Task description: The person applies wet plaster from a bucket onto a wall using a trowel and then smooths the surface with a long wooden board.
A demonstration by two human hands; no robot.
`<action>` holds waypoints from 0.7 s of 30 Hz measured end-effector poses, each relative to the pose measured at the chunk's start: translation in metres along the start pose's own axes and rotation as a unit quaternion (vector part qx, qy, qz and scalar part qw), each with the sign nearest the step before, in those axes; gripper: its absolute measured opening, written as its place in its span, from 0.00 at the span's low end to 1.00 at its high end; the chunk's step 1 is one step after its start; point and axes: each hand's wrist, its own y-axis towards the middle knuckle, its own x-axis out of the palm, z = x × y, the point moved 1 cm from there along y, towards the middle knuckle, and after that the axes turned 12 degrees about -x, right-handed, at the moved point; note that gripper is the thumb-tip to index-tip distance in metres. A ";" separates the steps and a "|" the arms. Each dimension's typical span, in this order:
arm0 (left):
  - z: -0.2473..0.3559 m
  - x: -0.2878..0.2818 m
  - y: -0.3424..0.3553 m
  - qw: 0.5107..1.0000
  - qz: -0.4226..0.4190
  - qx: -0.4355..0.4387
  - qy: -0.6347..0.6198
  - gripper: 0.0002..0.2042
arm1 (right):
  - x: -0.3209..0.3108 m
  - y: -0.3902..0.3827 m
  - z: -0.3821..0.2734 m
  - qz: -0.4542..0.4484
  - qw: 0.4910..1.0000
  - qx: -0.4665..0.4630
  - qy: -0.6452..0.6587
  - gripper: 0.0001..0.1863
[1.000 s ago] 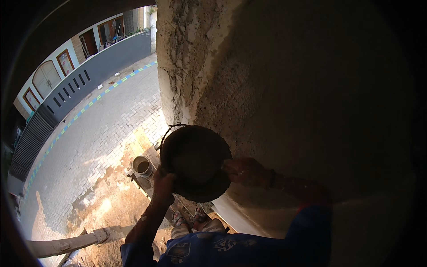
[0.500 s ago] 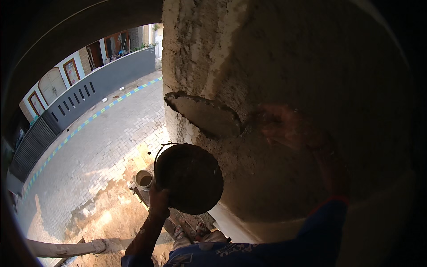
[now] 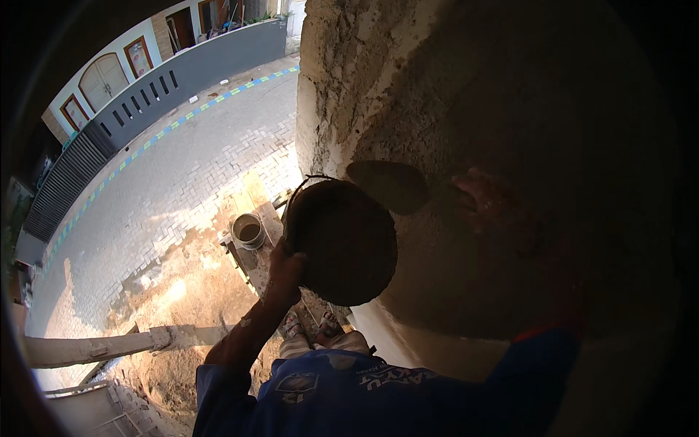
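A dark round bucket with a crusted rim and a wire handle is held at its left side by my left hand, fingers closed on it. Up and to the right, my right hand is closed round the shadowed handle of a flat, rounded trowel. The trowel's blade is at the rough, partly plastered wall; whether it touches is unclear. The bucket's inside is too dark to make out.
My sandalled feet stand on narrow boards high beside the wall. A smaller bucket sits on them. A pole crosses at lower left. Below are sandy ground, a paved lane and a grey boundary wall.
My right hand has risen from the bucket to the wall, bringing the trowel into sight. The bucket first dropped in the picture, then came up and rightward, as the view also shifted.
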 end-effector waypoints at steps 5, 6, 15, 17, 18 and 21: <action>0.003 -0.002 0.004 0.998 -0.016 0.063 0.025 0.25 | 0.114 0.026 -0.007 -0.027 0.907 -0.177 -0.381 0.19; 0.006 0.008 0.003 0.997 -0.040 0.064 0.015 0.25 | 0.124 0.024 0.002 -0.022 0.914 -0.177 -0.364 0.18; 0.012 0.004 0.007 0.999 0.008 0.015 0.051 0.25 | 0.160 0.016 0.014 -0.015 0.983 -0.181 -0.016 0.20; 0.020 0.014 0.004 0.999 -0.021 0.036 0.010 0.23 | 0.146 0.007 0.015 0.030 0.980 -0.168 0.102 0.20; 0.022 0.018 0.000 0.998 -0.032 0.052 -0.021 0.21 | 0.136 0.006 0.014 0.056 0.972 -0.164 0.157 0.21; 0.033 0.012 -0.006 0.999 -0.007 0.041 -0.001 0.23 | 0.074 0.017 -0.031 -0.009 0.992 -0.100 0.071 0.22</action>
